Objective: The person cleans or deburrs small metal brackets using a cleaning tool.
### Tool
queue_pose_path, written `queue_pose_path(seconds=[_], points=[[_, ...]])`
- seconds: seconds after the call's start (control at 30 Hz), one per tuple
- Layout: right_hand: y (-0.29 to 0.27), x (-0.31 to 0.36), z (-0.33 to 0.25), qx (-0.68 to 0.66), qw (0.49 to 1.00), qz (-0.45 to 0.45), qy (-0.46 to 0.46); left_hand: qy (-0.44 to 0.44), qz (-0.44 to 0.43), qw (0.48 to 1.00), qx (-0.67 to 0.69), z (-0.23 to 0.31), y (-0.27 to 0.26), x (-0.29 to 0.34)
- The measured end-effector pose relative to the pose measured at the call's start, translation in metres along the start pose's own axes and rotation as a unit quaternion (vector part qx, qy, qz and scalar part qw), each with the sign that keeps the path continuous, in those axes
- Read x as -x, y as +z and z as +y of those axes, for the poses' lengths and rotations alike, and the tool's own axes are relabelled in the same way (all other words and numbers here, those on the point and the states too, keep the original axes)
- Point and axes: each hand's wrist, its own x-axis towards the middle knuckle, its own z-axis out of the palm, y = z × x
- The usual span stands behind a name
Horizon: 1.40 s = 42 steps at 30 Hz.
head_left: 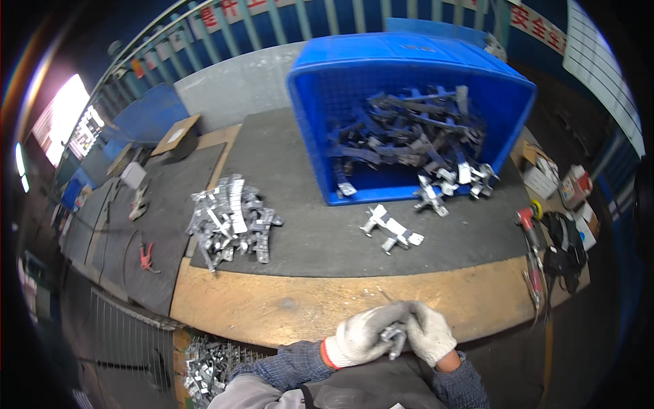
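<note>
Both my hands wear white knitted gloves and meet at the table's front edge. My left hand is closed around a small silvery metal bracket. My right hand curls against the same bracket from the other side; most of the part is hidden by the gloves. Beyond them on the dark mat, one metal bracket with short legs lies alone. A heap of similar brackets sits to the left. At the back, a blue plastic crate rests on its side, its mouth toward me, with many brackets inside.
Red-handled air tools and a black bag lie at the right edge, near small boxes. Another table on the left holds a red air gun. Below the front edge, a wire basket stands beside more metal parts.
</note>
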Motion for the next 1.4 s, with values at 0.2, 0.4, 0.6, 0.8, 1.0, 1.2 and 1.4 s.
queue_pose_path(seconds=[0.2, 0.4, 0.6, 0.8, 1.0, 1.2, 1.4], points=[[0.010, 0.006, 0.004, -0.045, 0.997, -0.055, 0.025, 0.249, 0.115, 0.902, -0.334, -0.045, -0.005, -0.013], [0.000, 0.017, 0.022, 0.034, 0.999, 0.018, -0.006, -0.012, 0.265, 0.789, -0.555, -0.069, -0.111, -0.008], [0.006, 0.010, 0.021, 0.049, 0.998, 0.005, 0.028, -0.037, 0.537, 0.594, -0.597, 0.008, -0.218, -0.012], [0.005, 0.009, 0.027, 0.044, 0.998, -0.009, 0.043, 0.189, 0.193, 0.809, -0.522, -0.034, -0.153, -0.068], [-0.001, 0.021, 0.022, 0.029, 0.998, 0.017, 0.044, 0.168, -0.041, 0.807, -0.564, -0.108, -0.082, -0.145], [-0.011, 0.034, 0.032, 0.012, 0.995, 0.076, 0.062, 0.120, -0.117, 0.734, -0.658, -0.128, -0.081, -0.170], [-0.014, 0.025, 0.043, -0.036, 0.989, 0.127, 0.067, 0.031, -0.165, 0.796, -0.582, -0.092, -0.068, -0.137]])
